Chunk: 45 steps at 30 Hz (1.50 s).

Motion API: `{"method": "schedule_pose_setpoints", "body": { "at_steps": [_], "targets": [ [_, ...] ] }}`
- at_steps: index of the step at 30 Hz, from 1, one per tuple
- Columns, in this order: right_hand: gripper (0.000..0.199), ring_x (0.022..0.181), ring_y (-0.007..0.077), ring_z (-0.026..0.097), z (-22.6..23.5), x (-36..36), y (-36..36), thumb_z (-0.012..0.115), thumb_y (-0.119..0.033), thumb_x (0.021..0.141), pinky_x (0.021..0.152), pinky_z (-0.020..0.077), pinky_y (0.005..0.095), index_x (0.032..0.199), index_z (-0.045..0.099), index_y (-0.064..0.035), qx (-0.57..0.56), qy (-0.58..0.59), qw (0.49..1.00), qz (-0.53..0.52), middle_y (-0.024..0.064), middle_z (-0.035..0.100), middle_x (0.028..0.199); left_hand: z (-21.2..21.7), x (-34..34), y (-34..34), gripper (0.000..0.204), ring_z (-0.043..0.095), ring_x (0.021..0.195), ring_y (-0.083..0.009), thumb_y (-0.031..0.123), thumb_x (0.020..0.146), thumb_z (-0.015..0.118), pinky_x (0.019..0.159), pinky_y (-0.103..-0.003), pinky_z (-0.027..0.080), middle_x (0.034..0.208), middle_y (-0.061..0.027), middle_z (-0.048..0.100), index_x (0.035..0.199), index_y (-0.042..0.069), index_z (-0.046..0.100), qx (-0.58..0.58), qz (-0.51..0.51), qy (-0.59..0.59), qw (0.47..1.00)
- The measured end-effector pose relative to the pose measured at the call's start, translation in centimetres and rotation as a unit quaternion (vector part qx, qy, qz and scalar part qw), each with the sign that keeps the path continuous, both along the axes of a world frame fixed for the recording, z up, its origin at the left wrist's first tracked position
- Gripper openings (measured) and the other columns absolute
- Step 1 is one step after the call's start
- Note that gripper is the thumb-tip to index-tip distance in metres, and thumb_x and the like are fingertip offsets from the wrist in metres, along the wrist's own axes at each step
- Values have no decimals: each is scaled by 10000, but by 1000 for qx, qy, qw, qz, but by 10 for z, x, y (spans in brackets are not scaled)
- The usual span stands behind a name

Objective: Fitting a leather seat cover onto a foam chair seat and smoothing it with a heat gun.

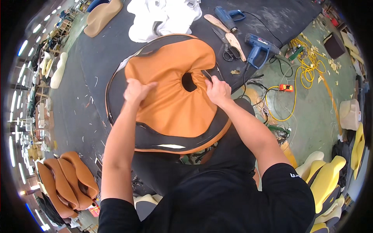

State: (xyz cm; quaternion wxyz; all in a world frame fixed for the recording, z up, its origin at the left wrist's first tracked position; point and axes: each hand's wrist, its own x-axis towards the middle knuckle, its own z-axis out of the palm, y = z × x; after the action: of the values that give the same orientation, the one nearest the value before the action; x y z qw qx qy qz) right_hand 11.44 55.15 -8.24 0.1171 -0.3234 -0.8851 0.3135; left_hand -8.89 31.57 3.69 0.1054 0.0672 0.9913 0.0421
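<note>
A round padded seat piece with a black underside lies across my lap and the table edge. Over its middle is an orange leather-like cover, gathered in wrinkles around a dark hole. My left hand, slightly blurred, rests at the cover's left edge with the thumb stretched apart over the orange surface. My right hand is closed on the edge of the cover, just right of the hole. A narrow pale strip shows in the near black border.
Beyond the seat, the dark table holds white padding, scissors and two blue heat guns. Yellow cable and a red-orange socket block lie on the floor at right. Brown seat shells stand at left, yellow foam at right.
</note>
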Motion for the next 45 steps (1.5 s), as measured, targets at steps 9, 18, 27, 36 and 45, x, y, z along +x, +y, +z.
{"method": "schedule_pose_setpoints", "body": {
  "at_steps": [9,18,27,36,45],
  "targets": [
    [278,769,503,699,-11,5,2,568,-319,1033,712,542,603,1012,559,-43,24,5,999,28,282,703,778,23,12,20,293,764,911,-243,16,900,657,790,-390,637,1049,-124,768,1186,-20,708,496,42,-405,767],
    [261,793,510,704,-6,-1,0,551,-304,1036,733,546,605,1045,548,-43,29,-12,998,49,279,710,803,-7,16,95,405,635,1179,-289,63,868,778,1035,-437,501,1315,-198,659,1236,-49,649,560,148,-321,749],
    [260,824,500,713,-2,7,1,535,-317,1046,758,555,591,1100,549,-62,11,-46,995,85,279,720,838,-28,-41,-51,469,745,1003,-299,214,796,890,848,-409,579,1056,-186,760,1116,-31,651,306,-68,1,949],
    [343,874,485,713,16,2,-4,590,-388,1022,796,556,575,1026,611,-45,-11,-57,997,42,265,730,861,-19,-75,-47,1069,711,1079,-333,482,687,967,948,-445,541,1159,-206,707,1406,-88,419,181,0,-41,983],
    [477,1006,409,700,42,17,-1,726,-425,922,893,545,508,1193,638,-42,-74,-33,997,-21,176,740,1013,-16,-124,-153,1036,611,1300,-404,679,822,750,1085,-482,475,1394,-237,640,1552,20,423,108,87,207,969]
  ]
}}
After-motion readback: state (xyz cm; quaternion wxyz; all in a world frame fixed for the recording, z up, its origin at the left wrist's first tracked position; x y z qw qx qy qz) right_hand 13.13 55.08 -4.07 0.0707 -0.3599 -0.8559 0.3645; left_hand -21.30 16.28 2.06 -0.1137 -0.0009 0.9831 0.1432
